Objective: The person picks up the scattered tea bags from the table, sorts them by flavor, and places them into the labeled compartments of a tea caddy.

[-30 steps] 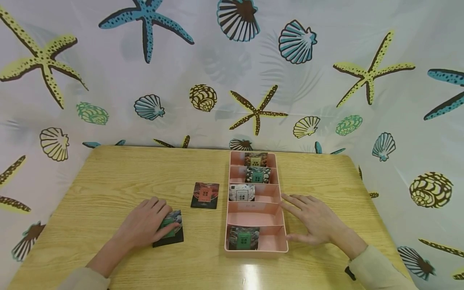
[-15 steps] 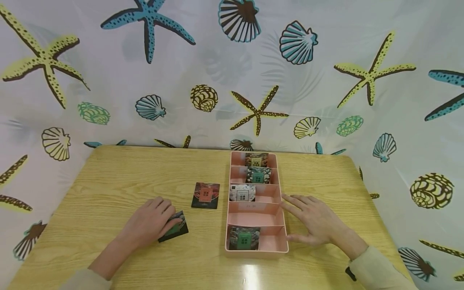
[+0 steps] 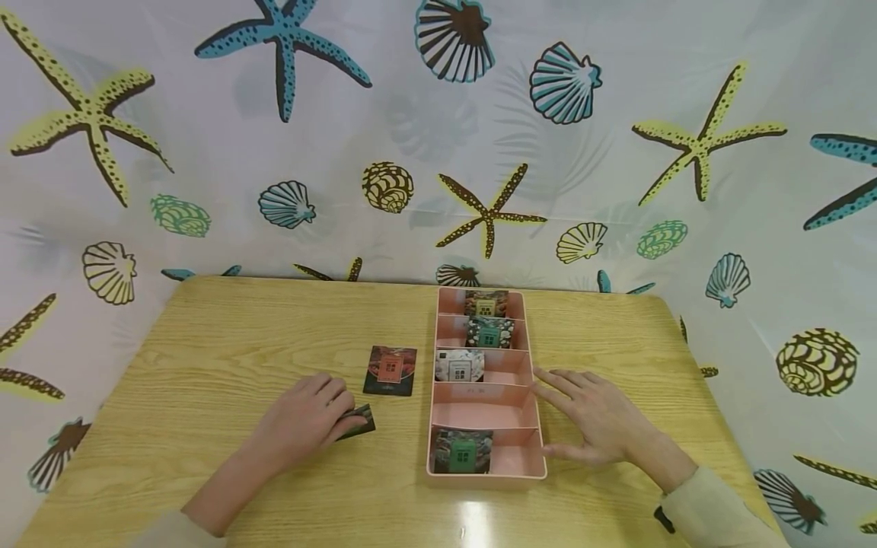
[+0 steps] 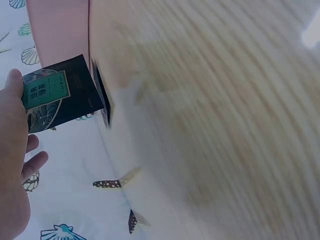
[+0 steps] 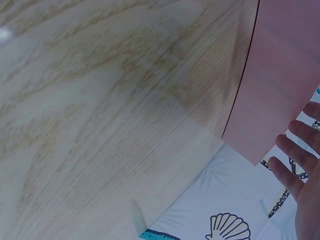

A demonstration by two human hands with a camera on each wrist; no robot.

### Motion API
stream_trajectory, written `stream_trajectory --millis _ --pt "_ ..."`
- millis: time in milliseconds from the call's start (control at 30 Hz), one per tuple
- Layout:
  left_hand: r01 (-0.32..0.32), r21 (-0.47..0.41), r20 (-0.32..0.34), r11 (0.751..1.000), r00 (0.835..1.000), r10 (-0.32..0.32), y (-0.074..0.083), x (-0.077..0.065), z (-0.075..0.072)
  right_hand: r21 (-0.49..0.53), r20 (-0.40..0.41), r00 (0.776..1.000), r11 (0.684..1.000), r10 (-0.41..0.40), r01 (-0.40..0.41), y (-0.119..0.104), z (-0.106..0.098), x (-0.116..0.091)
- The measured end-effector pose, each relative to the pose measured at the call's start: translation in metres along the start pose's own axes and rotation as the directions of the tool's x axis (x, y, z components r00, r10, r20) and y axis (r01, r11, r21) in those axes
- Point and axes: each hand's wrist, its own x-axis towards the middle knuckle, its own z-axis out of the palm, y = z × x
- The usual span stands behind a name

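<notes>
My left hand [image 3: 304, 415] pinches a dark tea sachet with a green label [image 4: 47, 92] between thumb and fingers. In the left wrist view the sachet stands tilted, lifted off the wooden table. To the right, a long pink divided box [image 3: 485, 407] lies with its short end toward me. My right hand [image 3: 596, 418] rests against the box's right side, fingers spread and straight; the right wrist view has those fingers beside the pink wall. Flat on the table, left of the box, is a black and red sachet [image 3: 390, 371].
Inside the box are sachets: a brown one [image 3: 486, 303] at the back, a dark one with a teal label [image 3: 489, 332], a white one [image 3: 460, 366], and a green-labelled one [image 3: 463, 451] in the front compartment. A patterned curtain [image 3: 329, 137] hangs behind the table [image 3: 226, 342].
My left hand has moved right toward the box and tilted the green-labelled sachet up off the table. My right hand and the box have stayed in place.
</notes>
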Motion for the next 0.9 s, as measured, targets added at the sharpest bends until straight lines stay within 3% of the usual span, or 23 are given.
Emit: stream_trajectory --millis 367,633,900 --pt "-0.026 -0.027 -0.089 0.999 0.996 0.024 0.017 0.024 -0.008 -0.001 -0.013 1.000 1.000 -0.002 0.002 0.001 0.002 -0.002" --pt "-0.023 -0.081 -0.094 0.996 0.995 0.016 0.029 0.038 -0.011 0.009 -0.017 1.000 1.000 -0.006 0.006 0.000 0.000 -0.001" --pt "-0.028 -0.132 -0.141 0.991 0.990 0.009 0.040 0.054 -0.021 0.005 -0.016 1.000 1.000 -0.004 0.004 -0.001 0.000 0.000"
